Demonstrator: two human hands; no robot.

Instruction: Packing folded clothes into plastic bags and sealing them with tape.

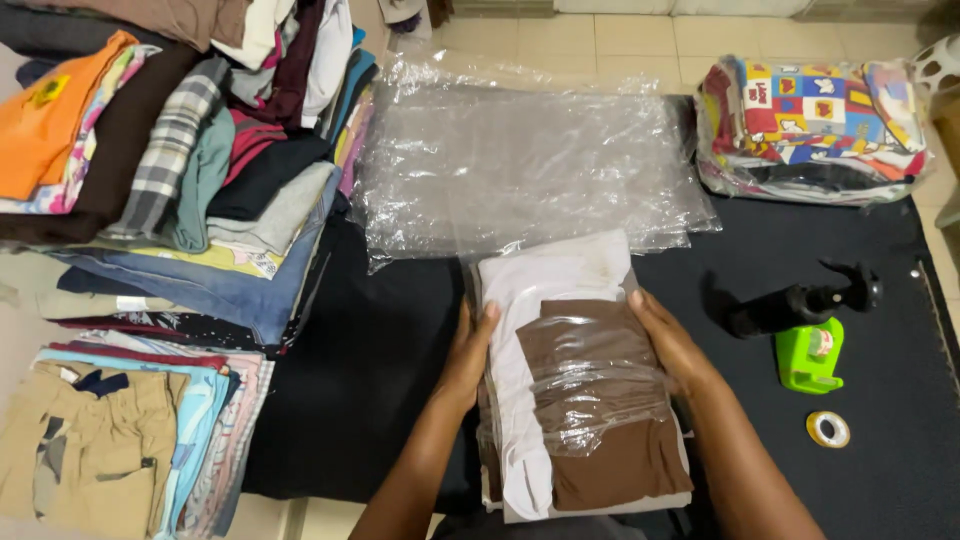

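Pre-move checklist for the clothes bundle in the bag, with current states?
1. Both hands on the bundle: ok. Left hand and right hand press its two sides.
2. Bundle inside the clear bag: not ok. The plastic covers only the far part of the folded brown and white clothes; the near end is bare.
3. Stack squared: ok. The brown piece lies flat on the white one.
4. Tape within reach: ok. Green tape dispenser and loose tape roll lie on the black mat to the right.
5. Spare bags ready: ok. Flat clear bags lie just beyond the bundle.
6. Bag free of tears: cannot tell.
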